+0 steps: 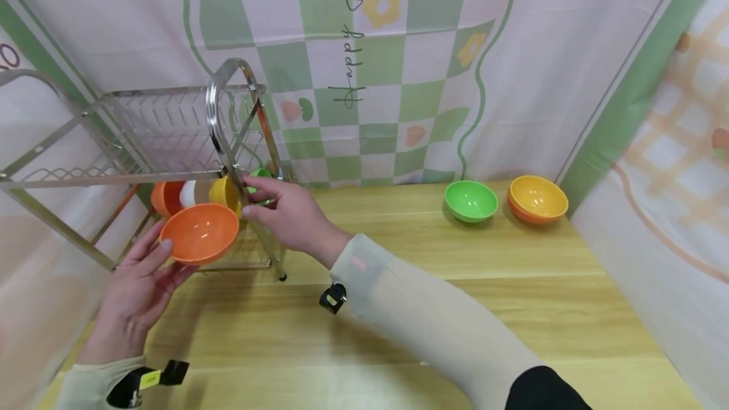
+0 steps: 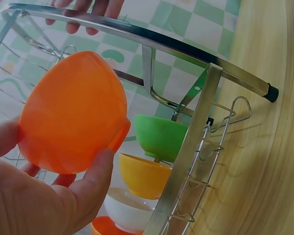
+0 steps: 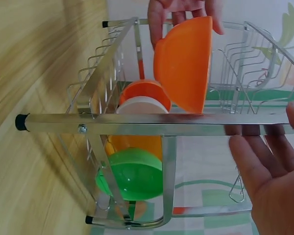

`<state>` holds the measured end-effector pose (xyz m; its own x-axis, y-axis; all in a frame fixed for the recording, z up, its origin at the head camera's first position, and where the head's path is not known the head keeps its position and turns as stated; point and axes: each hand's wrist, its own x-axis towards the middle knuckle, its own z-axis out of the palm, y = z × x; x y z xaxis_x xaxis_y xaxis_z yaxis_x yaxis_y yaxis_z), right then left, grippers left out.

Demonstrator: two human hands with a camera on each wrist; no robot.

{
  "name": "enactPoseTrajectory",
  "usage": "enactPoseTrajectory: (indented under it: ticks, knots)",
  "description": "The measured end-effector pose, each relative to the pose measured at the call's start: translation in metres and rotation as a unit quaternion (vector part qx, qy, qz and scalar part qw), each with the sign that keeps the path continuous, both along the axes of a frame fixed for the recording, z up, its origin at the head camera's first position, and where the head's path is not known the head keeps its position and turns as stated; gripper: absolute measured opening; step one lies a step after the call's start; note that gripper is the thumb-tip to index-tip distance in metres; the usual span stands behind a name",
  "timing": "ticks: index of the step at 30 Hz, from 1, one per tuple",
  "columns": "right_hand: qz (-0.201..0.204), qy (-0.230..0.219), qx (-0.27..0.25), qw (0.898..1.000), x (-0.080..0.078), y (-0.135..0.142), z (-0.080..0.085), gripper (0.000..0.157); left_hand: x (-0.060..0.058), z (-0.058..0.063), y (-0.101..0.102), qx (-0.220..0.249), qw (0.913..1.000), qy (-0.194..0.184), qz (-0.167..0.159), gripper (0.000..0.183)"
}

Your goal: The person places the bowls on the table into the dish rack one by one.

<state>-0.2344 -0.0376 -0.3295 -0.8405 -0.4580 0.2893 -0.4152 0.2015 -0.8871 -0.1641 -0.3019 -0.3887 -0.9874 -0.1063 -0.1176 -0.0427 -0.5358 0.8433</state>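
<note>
My left hand [image 1: 139, 277] holds an orange bowl [image 1: 200, 234] by its side, thumb near the rim and fingers beneath. The bowl is tilted in front of the lower tier of a metal dish rack [image 1: 171, 178]. On that tier a row of bowls stands: orange [image 3: 144, 89], white [image 2: 130, 208], yellow [image 2: 144, 175] and green [image 3: 137, 172]. My right hand [image 1: 290, 211] grips the rack's near upright post, thumb and fingers on either side of it; the right wrist view shows the thumb and fingers [image 3: 257, 161] at the metal bar.
A green bowl [image 1: 471, 201] stands at the back right of the wooden table [image 1: 398, 328]. Beside it a yellow bowl [image 1: 538, 197] shows orange on its underside. Patterned cloth [image 1: 376, 68] hangs behind the table and at both sides. The rack's upper tier is above the bowls.
</note>
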Motion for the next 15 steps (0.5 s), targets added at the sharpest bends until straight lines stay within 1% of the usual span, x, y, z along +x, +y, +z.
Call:
enactPoseTrajectory:
  ticks: [4,8,11,15]
  knots:
    - [-0.017,0.012,0.013,1.0,-0.001,-0.0022,0.0,0.045,-0.0016,0.0023,-0.0002,-0.028,0.9994,-0.019,0.008,0.071]
    - [-0.013,0.032,0.023,0.999,-0.0033,-0.0021,-0.0021,0.043,-0.0016,0.0037,0.0001,-0.035,0.9991,-0.019,0.012,0.074]
    - [-0.004,0.043,0.03,0.999,-0.0061,-0.0016,-0.0039,0.043,-0.002,0.0046,0.0002,-0.037,0.9992,-0.011,0.012,0.075]
    - [0.002,0.049,0.041,0.998,-0.0081,-0.0008,-0.0044,0.044,-0.0045,0.0056,0.003,-0.084,0.9963,0.013,0.008,0.073]
